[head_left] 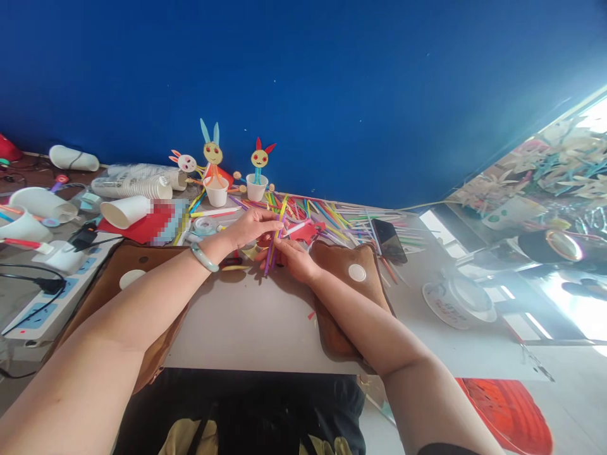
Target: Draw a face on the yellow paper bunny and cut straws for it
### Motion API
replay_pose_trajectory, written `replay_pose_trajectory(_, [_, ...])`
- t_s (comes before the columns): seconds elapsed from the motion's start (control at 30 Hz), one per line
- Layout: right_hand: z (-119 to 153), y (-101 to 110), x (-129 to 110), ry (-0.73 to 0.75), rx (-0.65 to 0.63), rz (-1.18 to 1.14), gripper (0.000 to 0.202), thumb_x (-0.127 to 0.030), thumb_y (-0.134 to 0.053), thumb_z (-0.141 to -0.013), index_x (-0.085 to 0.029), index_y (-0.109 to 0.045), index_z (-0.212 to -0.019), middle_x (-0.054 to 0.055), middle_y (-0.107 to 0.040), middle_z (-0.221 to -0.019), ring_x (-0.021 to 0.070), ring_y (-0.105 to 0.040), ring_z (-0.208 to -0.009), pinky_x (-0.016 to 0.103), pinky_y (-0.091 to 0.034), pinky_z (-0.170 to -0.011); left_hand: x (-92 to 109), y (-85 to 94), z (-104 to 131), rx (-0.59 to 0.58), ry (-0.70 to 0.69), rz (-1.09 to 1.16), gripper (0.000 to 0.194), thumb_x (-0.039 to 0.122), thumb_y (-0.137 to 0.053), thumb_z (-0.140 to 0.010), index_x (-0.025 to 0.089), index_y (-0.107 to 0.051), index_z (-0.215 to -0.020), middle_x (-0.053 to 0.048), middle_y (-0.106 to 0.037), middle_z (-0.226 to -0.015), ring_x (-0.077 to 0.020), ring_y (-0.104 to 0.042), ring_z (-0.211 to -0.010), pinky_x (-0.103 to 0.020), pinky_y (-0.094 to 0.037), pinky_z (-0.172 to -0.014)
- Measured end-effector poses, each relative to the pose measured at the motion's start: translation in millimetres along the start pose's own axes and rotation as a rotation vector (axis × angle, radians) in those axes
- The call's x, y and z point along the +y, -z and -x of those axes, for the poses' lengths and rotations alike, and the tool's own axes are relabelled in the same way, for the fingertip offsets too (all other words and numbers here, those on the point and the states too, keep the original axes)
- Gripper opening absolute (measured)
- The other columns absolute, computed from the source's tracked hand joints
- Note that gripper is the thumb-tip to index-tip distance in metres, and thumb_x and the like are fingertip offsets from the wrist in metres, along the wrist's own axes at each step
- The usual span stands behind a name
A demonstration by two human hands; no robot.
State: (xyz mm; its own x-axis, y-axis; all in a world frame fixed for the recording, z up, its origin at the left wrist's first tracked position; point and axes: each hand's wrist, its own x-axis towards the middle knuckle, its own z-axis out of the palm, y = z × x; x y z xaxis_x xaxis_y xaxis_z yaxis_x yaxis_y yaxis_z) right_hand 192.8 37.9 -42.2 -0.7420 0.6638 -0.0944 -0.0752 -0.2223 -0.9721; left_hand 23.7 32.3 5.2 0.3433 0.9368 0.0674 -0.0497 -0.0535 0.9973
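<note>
In front of me, both hands hold a small bunch of thin purple and yellow straws (268,262) that look like plastic. My left hand (252,226), with a pale bangle at its wrist, pinches the upper part. Lower down, my right hand (294,258) has its fingers closed round the same straws. Behind the hands lies a loose pile of colourful straws (339,218), with a red piece (308,232) close to my right fingers. A roll of clear tape (203,225) rests left of my left hand. Some small items beneath the hands are partly hidden.
Rabbit-faced figures stand in paper cups (257,188) against the blue wall (303,95). Stacked cups (137,183) and a power strip (57,284) are at left. Brown cushions (348,303) lie under both forearms. A phone (389,240) and a lidded cup (458,300) are at right.
</note>
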Motion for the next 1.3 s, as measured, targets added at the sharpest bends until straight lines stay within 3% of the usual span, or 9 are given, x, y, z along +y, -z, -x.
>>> replay_pose_trajectory(0.3, [2.4,-6.9,1.1,0.109,0.175,0.078,0.043,-0.059,-0.051,-0.09,-0.021,-0.06,-0.106,0.006,-0.074,-0.084,0.0202,-0.07,-0.067,0.033,-0.057,-0.065,1.6,2.0,1.0,0.052,-0.098,-0.138,0.025,0.038,-0.062,-0.081,0.015,-0.064,-0.073,0.001,-0.058,-0.067,-0.0079,-0.05,-0.059,-0.022,-0.039,-0.056])
replay_pose_trajectory(0.73, [2.3,-2.8,-0.4,0.095,0.164,0.092,0.048,-0.056,-0.054,-0.089,-0.014,-0.065,-0.107,0.008,-0.075,-0.085,0.0166,-0.069,-0.064,0.029,-0.056,-0.063,1.6,0.9,0.8,0.062,-0.099,-0.154,0.028,0.041,-0.064,-0.079,0.014,-0.068,-0.073,0.002,-0.055,-0.063,-0.0074,-0.041,-0.056,-0.023,-0.032,-0.054])
replay_pose_trajectory(0.93, [1.2,-2.4,1.1,0.117,0.168,0.08,0.049,-0.059,-0.057,-0.086,-0.015,-0.067,-0.104,0.006,-0.075,-0.081,0.0159,-0.068,-0.061,0.028,-0.055,-0.062,2.4,-0.4,0.8,0.039,-0.08,-0.095,0.028,0.041,-0.064,-0.079,0.015,-0.072,-0.085,0.0,-0.062,-0.071,-0.0092,-0.048,-0.061,-0.024,-0.036,-0.058])
replay_pose_trajectory(1.3, [1.6,-2.5,2.4,0.169,0.223,0.144,0.047,-0.06,-0.054,-0.087,-0.015,-0.067,-0.094,0.005,-0.073,-0.075,0.0141,-0.065,-0.058,0.025,-0.053,-0.056,1.4,-0.7,-0.8,0.078,-0.128,-0.05,0.033,0.045,-0.069,-0.075,0.014,-0.075,-0.087,-0.005,-0.071,-0.077,-0.015,-0.06,-0.074,-0.028,-0.045,-0.072])
